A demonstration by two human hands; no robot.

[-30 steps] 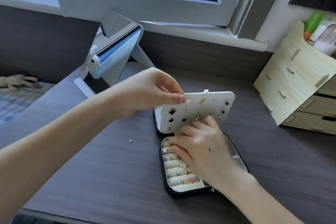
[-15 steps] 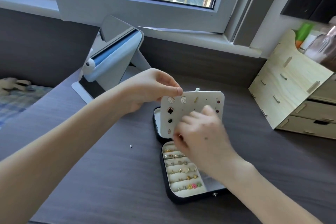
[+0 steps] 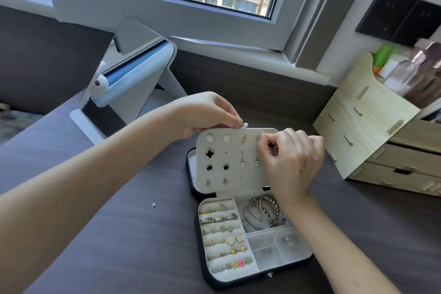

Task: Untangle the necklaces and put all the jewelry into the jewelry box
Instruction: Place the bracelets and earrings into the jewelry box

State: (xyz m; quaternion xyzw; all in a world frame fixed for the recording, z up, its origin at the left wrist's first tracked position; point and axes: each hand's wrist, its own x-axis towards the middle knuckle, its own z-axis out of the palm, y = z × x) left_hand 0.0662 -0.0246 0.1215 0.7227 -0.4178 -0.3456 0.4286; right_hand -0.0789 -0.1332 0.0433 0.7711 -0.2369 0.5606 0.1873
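A black oblong jewelry box (image 3: 238, 280) with pale velvety lining lies open on the dark wood-grain table (image 3: 119, 234). The left hand (image 3: 202, 114) has its grip pinched on the small tab atop the cream, hole-dotted earring panel (image 3: 229, 174), which stands upright. The right hand (image 3: 291, 162) has its grip pinched on a black, gold-rimmed clover-shaped earring (image 3: 271, 145) at the panel's upper right. Below, padded rolls hold small rings (image 3: 222, 229), and beaded silver bangles (image 3: 260, 215) fill the next compartment. A tiny metallic stud (image 3: 153, 204) lies on the table, left of the box.
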